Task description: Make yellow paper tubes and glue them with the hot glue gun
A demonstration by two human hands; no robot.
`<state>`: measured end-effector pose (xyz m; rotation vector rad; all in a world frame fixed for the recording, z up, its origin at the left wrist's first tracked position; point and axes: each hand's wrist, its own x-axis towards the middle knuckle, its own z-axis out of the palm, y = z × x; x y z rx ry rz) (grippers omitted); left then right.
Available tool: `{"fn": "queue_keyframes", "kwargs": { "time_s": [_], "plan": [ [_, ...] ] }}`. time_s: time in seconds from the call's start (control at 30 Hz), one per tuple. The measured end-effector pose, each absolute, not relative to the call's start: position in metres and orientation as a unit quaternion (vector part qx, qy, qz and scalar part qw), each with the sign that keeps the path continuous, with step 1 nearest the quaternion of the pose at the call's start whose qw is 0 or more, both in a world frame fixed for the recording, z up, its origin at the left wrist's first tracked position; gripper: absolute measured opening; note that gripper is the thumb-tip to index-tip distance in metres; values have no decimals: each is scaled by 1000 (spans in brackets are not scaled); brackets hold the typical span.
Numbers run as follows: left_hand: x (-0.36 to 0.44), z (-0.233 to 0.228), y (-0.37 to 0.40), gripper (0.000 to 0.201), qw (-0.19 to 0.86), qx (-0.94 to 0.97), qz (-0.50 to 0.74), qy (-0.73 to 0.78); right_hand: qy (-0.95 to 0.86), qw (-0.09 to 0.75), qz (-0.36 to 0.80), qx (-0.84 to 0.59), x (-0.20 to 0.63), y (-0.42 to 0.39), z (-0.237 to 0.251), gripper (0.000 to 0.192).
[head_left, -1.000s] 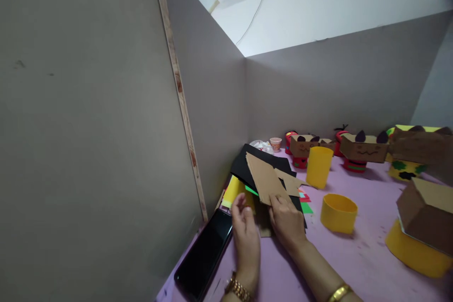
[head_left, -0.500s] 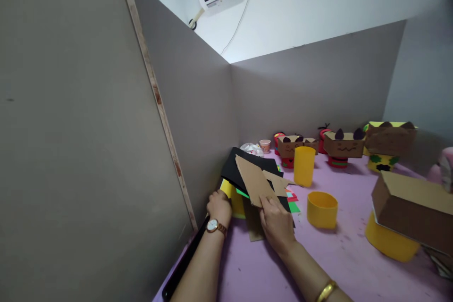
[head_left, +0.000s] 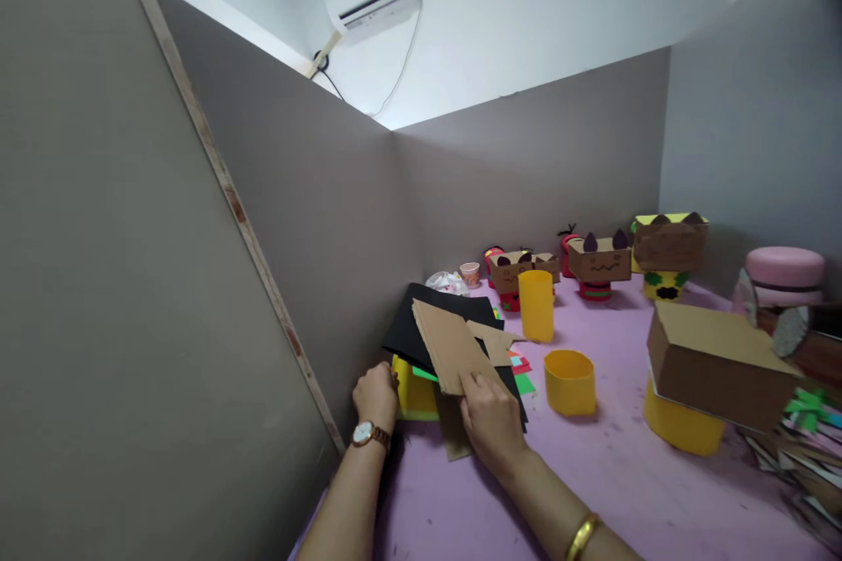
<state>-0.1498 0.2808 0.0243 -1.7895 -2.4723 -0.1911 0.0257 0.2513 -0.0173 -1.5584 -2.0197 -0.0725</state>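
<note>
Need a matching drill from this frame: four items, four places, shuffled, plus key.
1. brown cardboard sheet
2. tall yellow paper tube
3. short yellow paper ring
4. pink round lidded tub

A. far right, by the partition
B. upright near the box-headed figures
C. held up by the right hand
D. on the purple tabletop, nearer than the tube

Pairs: 1-C, 2-B, 3-D, 4-A

no readable text, labels, brands or numbers anywhere

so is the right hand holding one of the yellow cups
No, the right hand grips a brown cardboard sheet; the short yellow cup stands apart on the purple table.
</note>
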Motion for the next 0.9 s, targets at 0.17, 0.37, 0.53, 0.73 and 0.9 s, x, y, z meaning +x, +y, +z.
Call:
{"fn": "queue_keyframes", "kwargs": {
  "time_s": [0.17,0.37,0.53,0.73,0.9],
  "plan": [
    [-155,28,281,26,31,-594,-69,-801,-756,289,-25,-586,25,251,-14,33],
    [-163,28,273,25,6,-630,-116,-768,-756,291,-19,-585,26,252,-16,34],
    [-166,21,265,25,7,-646,-142,-750,-757,292,-19,-584,26,250,-17,34],
    [-165,14,262,24,8,-658,-140,-740,-756,292,-19,-585,25,250,-16,34],
    [-168,7,267,24,3,-657,-133,-742,-757,293,-21,-584,26,250,-17,33]
  ]
}}
